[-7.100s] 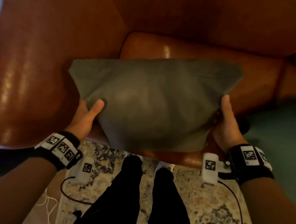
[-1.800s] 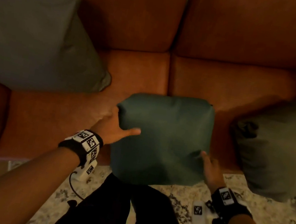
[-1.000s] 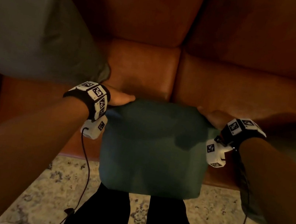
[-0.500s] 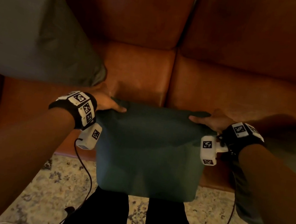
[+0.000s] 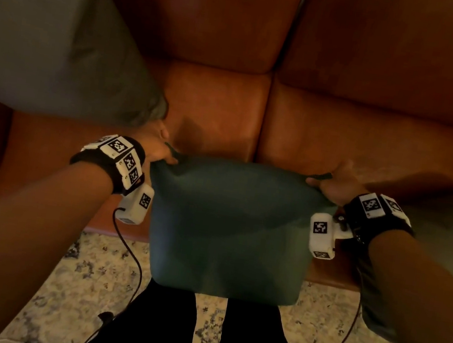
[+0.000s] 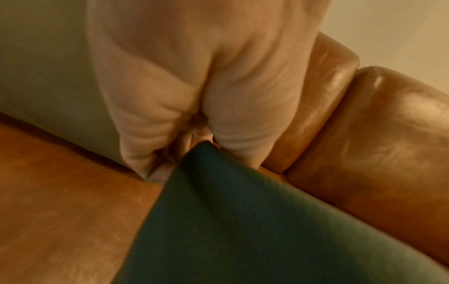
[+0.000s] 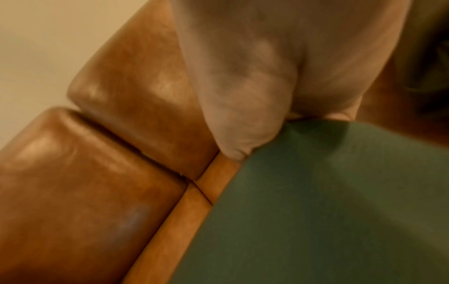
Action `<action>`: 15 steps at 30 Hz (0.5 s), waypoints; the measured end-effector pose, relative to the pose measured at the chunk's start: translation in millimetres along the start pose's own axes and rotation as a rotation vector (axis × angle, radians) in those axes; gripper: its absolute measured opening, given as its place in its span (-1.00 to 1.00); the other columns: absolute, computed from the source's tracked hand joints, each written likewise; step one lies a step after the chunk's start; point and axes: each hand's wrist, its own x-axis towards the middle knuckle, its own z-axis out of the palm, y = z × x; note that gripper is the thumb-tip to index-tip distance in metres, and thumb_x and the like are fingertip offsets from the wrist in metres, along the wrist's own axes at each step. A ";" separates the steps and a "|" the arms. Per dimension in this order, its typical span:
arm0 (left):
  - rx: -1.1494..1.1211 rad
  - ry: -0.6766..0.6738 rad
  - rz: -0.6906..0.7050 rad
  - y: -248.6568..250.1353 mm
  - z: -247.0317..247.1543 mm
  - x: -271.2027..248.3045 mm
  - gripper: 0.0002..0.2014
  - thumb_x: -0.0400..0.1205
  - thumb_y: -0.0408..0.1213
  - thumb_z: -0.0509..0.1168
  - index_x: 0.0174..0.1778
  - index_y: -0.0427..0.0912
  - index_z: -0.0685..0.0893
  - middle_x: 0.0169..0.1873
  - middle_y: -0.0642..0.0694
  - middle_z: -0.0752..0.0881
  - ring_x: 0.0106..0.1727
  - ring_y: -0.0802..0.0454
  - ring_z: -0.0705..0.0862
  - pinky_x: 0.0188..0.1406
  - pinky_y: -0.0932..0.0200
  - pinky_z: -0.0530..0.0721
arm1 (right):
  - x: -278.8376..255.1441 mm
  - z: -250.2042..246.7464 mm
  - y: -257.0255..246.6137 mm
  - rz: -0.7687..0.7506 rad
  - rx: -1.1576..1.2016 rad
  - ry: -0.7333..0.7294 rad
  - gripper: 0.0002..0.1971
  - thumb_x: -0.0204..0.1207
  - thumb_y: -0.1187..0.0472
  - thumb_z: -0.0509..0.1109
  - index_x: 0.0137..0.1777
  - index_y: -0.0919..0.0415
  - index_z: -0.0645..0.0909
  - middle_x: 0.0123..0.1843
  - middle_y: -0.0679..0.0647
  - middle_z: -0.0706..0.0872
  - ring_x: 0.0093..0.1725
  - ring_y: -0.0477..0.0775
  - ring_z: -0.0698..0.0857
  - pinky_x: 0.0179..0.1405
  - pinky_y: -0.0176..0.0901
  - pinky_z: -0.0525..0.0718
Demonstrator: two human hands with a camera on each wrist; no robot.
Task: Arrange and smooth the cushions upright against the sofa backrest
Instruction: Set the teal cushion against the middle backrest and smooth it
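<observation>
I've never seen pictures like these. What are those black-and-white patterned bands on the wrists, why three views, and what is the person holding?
No machine here: a person wears tracking wristbands and three cameras. One picture looks down from the head; the other two look along each wrist. The left hand and right hand each pinch a top corner of a dark green cushion, holding it up in front of a brown leather sofa. A grey-green cushion leans against the backrest at left. Another cushion lies at right, partly hidden. A patterned rug covers the floor.
</observation>
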 end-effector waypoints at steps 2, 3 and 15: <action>-0.007 0.026 -0.013 -3.0 4.1 -0.4 -0.45 0.27 -0.27 0.76 -0.11 0.05 0.49 0.21 -0.13 0.60 0.27 -0.19 0.60 0.34 -0.15 0.60 | -49.5 -10.0 -33.4 0.062 0.069 0.047 -0.13 0.23 -0.08 0.75 0.45 0.10 0.37 0.21 -0.01 0.61 0.24 0.14 0.64 0.22 0.05 0.60; 0.006 0.009 -0.001 -2.1 4.3 -2.8 -0.47 0.27 -0.21 0.77 -0.13 0.06 0.50 0.24 -0.14 0.63 0.29 -0.21 0.61 0.41 -0.19 0.59 | -59.2 -10.5 -37.3 0.100 0.095 0.062 -0.18 0.37 0.05 0.73 0.48 0.16 0.30 0.21 0.03 0.56 0.25 0.15 0.60 0.19 0.03 0.55; 0.203 0.006 0.067 -9.5 -7.8 -8.3 -0.59 0.60 0.15 0.49 -0.07 -0.19 0.80 0.06 -0.30 0.81 0.11 -0.29 0.75 0.11 -0.06 0.66 | -56.8 -33.3 -26.4 0.012 -0.137 0.158 -0.96 0.62 0.22 0.48 -0.03 0.16 0.68 -0.07 0.11 0.72 0.07 0.28 0.74 -0.25 -0.23 0.51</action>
